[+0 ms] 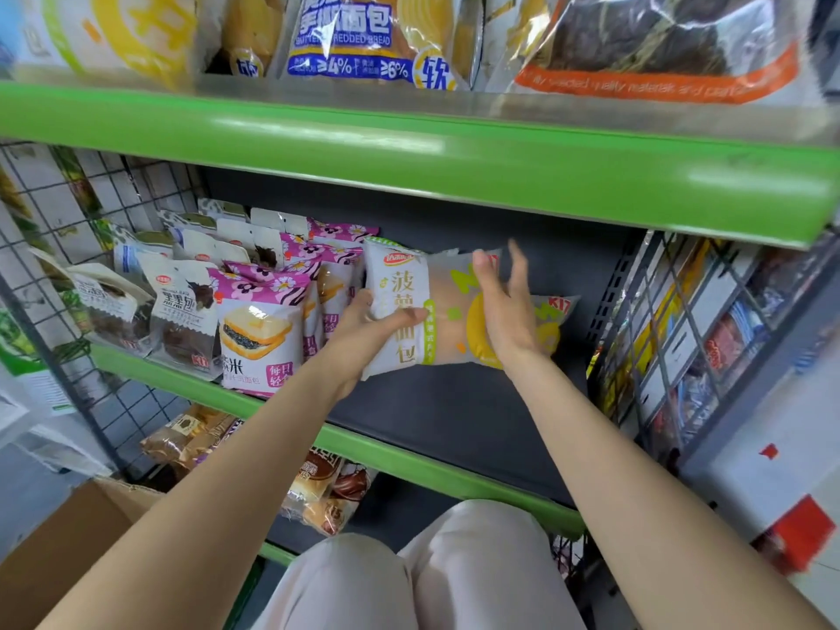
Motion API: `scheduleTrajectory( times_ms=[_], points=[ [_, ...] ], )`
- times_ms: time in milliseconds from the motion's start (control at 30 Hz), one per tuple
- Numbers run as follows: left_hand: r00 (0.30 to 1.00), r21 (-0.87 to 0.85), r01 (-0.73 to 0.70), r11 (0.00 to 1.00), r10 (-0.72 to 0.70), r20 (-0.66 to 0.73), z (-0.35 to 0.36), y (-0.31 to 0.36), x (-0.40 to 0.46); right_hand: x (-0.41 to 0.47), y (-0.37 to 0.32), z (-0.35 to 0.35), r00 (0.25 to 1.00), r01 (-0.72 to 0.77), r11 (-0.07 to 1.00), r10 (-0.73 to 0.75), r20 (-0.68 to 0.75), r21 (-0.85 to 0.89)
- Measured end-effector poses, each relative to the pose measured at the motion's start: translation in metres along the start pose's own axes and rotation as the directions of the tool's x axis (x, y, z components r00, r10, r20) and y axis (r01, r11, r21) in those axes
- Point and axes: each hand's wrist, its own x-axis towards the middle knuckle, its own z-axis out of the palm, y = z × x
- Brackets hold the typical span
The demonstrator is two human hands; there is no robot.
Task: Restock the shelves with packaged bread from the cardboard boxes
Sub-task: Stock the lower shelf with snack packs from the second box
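Our left hand grips the bread pack; our right hand, fingers straight, steadies it. We should stand it upright at three o'clock of the purple packs.

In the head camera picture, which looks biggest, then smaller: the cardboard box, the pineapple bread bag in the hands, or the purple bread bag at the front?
1. Cardboard box: largest, but nearest the camera and cut off by the edge.
2. Pineapple bread bag, held by both hands.
3. Purple bread bag: a bit smaller, though partly hidden, so 2 and 3 are close.
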Motion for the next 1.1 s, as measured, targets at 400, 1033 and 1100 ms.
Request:
scheduleTrajectory(
  times_ms=[400, 1033, 1100],
  points=[
    [0.983, 0.364, 0.003, 0.932, -0.070, 0.169, 0.058, -0.036, 0.029, -0.019, 0.046, -0.010, 0.963, -0.012, 0.724, -0.176, -0.202, -0.689],
    [0.973, 0.677, 0.143, 0.722, 0.024, -0.231, -0.065, 0.002, -0.049, -0.085, -0.033, 0.060, 0.886, 0.381, 0.818, -0.190, 0.424, -0.431],
    [0.932, 0.667, 0.269, 0.695, -0.013, -0.362, -0.107, -0.002, -0.076, -0.108, -0.044, 0.089, 0.817, 0.418, 0.841, -0.182, 0.547, -0.345]
  ],
)
